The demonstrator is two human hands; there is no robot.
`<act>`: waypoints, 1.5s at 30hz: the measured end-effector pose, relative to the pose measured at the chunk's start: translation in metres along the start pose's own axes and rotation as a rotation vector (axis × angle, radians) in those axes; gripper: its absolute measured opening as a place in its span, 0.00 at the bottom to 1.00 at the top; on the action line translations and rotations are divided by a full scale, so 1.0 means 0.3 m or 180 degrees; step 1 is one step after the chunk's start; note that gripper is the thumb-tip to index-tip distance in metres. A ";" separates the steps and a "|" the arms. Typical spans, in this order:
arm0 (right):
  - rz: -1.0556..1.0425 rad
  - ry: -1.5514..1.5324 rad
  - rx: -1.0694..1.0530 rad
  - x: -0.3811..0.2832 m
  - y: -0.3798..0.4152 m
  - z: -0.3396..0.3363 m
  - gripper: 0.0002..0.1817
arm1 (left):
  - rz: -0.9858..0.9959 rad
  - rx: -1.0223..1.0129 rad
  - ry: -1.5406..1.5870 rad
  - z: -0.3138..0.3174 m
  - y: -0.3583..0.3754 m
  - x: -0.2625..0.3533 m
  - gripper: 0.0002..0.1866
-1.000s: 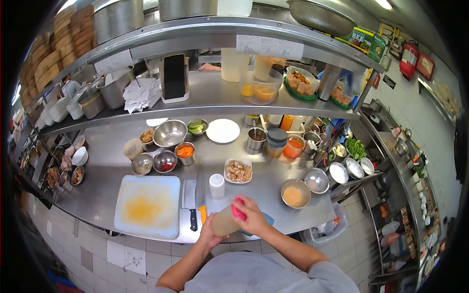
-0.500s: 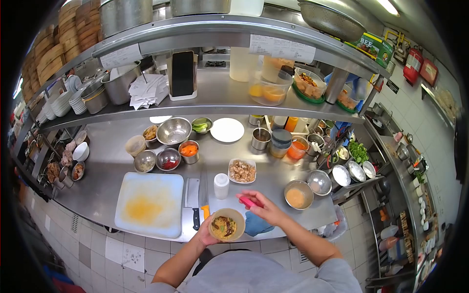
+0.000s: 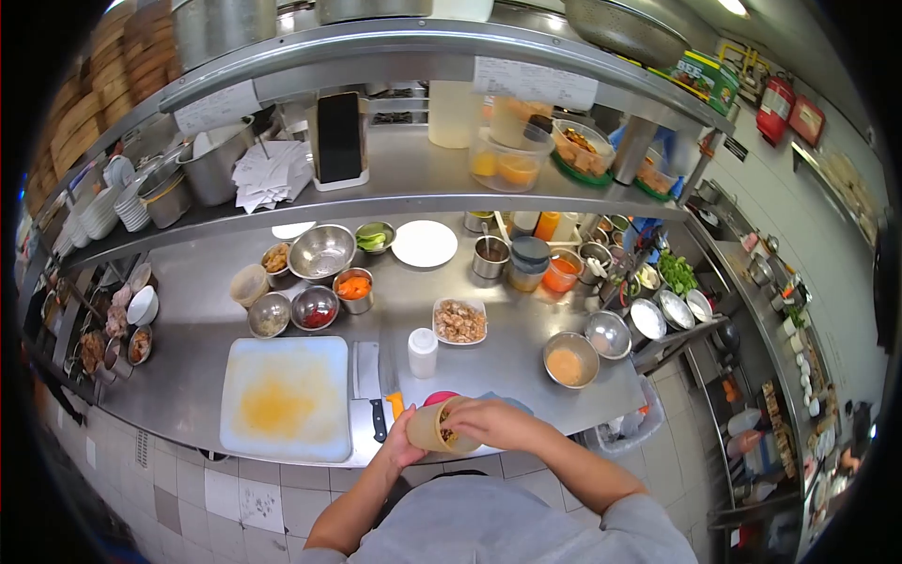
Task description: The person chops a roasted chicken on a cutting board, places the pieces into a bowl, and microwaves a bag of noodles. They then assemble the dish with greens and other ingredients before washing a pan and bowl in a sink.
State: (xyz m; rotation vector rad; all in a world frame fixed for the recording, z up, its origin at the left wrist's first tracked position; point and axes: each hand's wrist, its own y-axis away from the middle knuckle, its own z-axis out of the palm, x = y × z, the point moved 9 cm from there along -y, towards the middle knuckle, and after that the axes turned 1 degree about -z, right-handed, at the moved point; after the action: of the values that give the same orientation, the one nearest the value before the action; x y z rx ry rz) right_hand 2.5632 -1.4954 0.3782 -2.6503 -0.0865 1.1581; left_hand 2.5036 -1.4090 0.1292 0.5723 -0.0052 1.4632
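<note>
At the counter's front edge my left hand (image 3: 401, 447) holds a beige plastic tub (image 3: 427, 429), tilted with its mouth to the right. It has brownish food inside. My right hand (image 3: 492, 422) is curled over the mouth, its fingertips inside and hidden. A pink lid (image 3: 439, 398) lies on the steel counter (image 3: 507, 362) just behind the tub, next to a blue cloth (image 3: 505, 399) that shows behind my right hand.
Left of my hands lie a stained white cutting board (image 3: 287, 395) and a cleaver (image 3: 366, 372). Behind them stand a white squeeze bottle (image 3: 422, 352), a dish of fried bits (image 3: 459, 321), a steel bowl of orange sauce (image 3: 569, 360) and several ingredient bowls. Shelves hang over the counter's back.
The lid came off the tub in my right hand and now lies on the counter. The tub has tipped sideways and my right fingers have gone to its mouth.
</note>
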 end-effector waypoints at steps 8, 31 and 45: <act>0.2138 0.0121 -0.1700 0.717 0.070 0.565 0.17 | -0.0764 0.0055 -0.0264 -0.044 -0.068 -0.069 0.26; 0.1801 0.1134 -0.1713 0.739 0.023 0.541 0.19 | -0.0610 0.0210 -0.0110 -0.134 -0.108 -0.071 0.29; 0.2183 -0.1620 0.0782 0.694 -0.130 -0.168 0.08 | -0.0223 0.0191 0.0161 -0.128 -0.172 0.001 0.33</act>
State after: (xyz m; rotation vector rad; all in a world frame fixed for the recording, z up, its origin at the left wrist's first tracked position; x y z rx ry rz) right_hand 2.7438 -1.4363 0.2719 -2.1469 0.8715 1.8743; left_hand 2.5390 -1.3945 0.0775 0.5787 0.0979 1.4130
